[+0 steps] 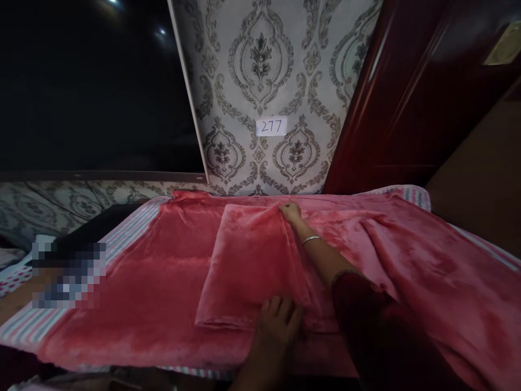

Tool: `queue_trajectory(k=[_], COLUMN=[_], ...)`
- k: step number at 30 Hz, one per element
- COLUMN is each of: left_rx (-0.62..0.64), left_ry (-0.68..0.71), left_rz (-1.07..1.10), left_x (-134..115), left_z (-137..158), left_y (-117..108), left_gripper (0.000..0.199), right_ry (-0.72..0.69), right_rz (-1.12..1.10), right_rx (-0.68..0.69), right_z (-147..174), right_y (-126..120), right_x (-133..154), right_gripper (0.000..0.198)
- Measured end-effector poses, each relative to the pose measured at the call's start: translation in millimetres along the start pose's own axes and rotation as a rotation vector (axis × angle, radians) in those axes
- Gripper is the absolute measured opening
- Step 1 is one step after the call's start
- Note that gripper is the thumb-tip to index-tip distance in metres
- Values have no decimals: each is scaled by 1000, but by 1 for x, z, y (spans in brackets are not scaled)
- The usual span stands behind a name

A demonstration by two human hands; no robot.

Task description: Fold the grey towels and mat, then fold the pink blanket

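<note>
Pinching the folded pink fleece blanket's (252,260) far edge, right hand (290,213); left hand (277,326) flat, fingers apart, on its near edge, mid-bed (130,233).

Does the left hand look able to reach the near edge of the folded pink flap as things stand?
Likely yes: the left hand already rests at the near edge of the folded flap, with nothing between them.

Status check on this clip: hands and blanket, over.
Left hand flat on near fold edge. Right hand pinching far edge. Pink blanket part-folded on bed. Nothing in the way.
</note>
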State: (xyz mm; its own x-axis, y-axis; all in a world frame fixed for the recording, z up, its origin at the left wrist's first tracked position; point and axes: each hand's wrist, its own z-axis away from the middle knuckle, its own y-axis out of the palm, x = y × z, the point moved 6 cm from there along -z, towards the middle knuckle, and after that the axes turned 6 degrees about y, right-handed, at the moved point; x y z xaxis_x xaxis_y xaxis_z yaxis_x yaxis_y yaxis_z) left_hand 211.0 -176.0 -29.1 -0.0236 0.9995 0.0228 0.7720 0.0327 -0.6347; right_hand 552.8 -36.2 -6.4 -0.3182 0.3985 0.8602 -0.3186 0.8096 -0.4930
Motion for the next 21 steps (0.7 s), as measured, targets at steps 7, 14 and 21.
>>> queue_trajectory(k=[7,14,21], left_rx=[-6,68,139], left_ry=[-17,-3,25], left_rz=[54,59,55], left_x=[-1,1,3], left_z=[1,0,-2], left_y=[-1,-4,-7], left_gripper=[14,21,26], right_ry=[45,-19,-53], right_rz=[-9,6,171], right_rx=[12,85,38], right_z=[8,22,55], right_y=[-4,-4,-28], right_x=[-16,4,4], right_gripper=[19,34,31])
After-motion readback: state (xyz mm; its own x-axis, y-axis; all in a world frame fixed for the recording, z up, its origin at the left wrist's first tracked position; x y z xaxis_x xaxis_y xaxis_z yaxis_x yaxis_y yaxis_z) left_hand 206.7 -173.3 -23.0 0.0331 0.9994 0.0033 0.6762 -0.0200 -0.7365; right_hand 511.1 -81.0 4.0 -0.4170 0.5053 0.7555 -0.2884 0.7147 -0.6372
